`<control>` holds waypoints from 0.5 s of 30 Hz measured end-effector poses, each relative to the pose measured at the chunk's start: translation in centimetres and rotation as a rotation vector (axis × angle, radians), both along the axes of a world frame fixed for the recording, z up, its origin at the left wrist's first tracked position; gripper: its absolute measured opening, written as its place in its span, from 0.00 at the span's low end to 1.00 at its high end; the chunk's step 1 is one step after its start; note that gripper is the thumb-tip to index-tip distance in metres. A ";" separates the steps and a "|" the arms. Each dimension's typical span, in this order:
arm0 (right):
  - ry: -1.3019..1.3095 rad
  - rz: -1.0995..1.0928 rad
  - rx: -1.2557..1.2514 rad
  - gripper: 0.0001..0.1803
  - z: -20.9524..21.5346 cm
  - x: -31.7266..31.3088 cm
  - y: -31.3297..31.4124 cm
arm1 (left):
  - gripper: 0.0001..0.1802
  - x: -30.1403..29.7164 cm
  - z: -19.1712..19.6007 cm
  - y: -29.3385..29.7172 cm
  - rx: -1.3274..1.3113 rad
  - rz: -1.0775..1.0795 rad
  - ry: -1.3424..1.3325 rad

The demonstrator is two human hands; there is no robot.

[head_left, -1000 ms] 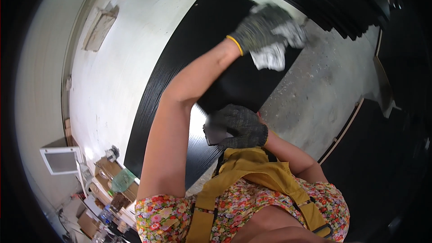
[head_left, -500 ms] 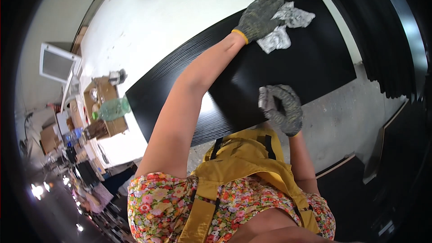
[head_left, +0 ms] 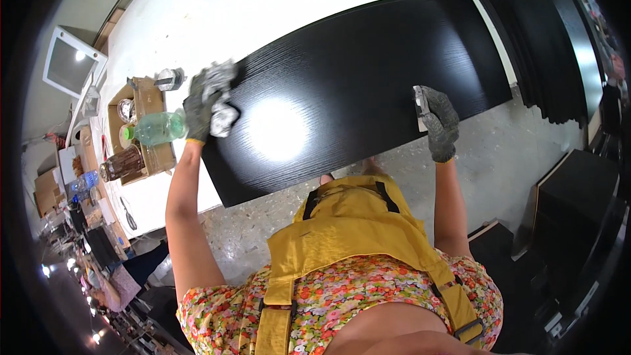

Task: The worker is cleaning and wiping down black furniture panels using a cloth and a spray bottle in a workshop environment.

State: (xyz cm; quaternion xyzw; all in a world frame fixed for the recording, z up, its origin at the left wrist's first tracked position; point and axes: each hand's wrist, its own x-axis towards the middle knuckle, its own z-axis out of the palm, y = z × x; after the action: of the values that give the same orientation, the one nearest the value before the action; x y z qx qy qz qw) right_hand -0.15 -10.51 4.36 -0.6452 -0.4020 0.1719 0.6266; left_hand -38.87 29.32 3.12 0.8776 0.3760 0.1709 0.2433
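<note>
A long black wood-grain panel (head_left: 348,72) lies flat on the white table (head_left: 217,0), a bright glare on its left half. My left hand (head_left: 199,110), in a dark grey knit glove with a yellow cuff, is at the panel's left end. It is closed on a crumpled white-and-grey cloth (head_left: 218,79), which hangs out on both sides of the fingers. Over the panel's right part, near its front edge, my right hand (head_left: 442,125) wears a matching glove. Its fingers close on a small flat whitish piece (head_left: 420,110) whose kind I cannot make out.
Left of the panel are a green plastic bottle (head_left: 158,129), a cardboard box (head_left: 155,98), a brown ribbed container (head_left: 121,163) and a clear jar (head_left: 169,79). Black panels (head_left: 526,33) stand in a row at the right. More dark boards (head_left: 572,190) are at the lower right.
My left hand has swept the cloth from the panel's far right part to its left end. The right hand has shifted right and slightly farther away. My view has turned a little.
</note>
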 end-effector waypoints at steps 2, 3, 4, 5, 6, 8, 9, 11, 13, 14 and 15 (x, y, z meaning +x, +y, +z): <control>0.135 -0.026 0.053 0.22 -1.2 -0.4 -0.1 | 0.32 -4.2 -1.6 1.4 -0.025 0.146 -0.072; 0.117 -0.026 0.047 0.22 -1.5 -0.5 0.3 | 0.31 -5.8 -2.9 2.6 0.035 0.156 -0.046; 0.099 -0.032 0.036 0.22 -1.4 -0.5 0.6 | 0.30 -5.5 -3.3 2.9 0.089 0.161 -0.021; 0.061 -0.046 0.067 0.23 -1.3 -0.6 0.7 | 0.29 -4.8 -3.7 3.4 0.226 0.113 0.088; 0.052 -0.061 0.065 0.23 -1.1 -0.5 0.6 | 0.29 -4.0 -4.6 3.1 0.348 0.140 0.230; -0.006 -0.111 -0.017 0.24 -0.6 -0.6 0.2 | 0.28 1.9 -4.0 0.2 0.262 0.110 0.184; -0.004 -0.088 -0.001 0.23 -0.1 -0.9 0.7 | 0.28 3.6 -5.2 -0.7 0.383 0.124 0.107; 0.017 -0.110 -0.004 0.23 0.0 -0.9 0.4 | 0.31 11.1 -4.2 -3.4 0.737 -0.157 0.299; 0.016 -0.108 0.011 0.23 0.0 -1.0 0.4 | 0.35 19.5 -3.6 -5.5 0.443 -0.254 0.049; -0.009 -0.105 0.020 0.23 -0.2 -0.9 0.4 | 0.38 23.6 -3.1 -8.4 0.396 -0.185 -0.037; -0.046 -0.106 0.035 0.23 -0.2 -1.0 0.5 | 0.38 26.9 -2.8 -9.8 0.486 -0.191 0.004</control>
State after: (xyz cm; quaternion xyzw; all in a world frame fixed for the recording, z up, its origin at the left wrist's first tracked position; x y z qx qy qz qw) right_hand -1.19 -10.02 4.18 -0.6584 -0.3844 0.1166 0.6365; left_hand -12.00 19.56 0.36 0.9422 0.2398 0.2307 0.0398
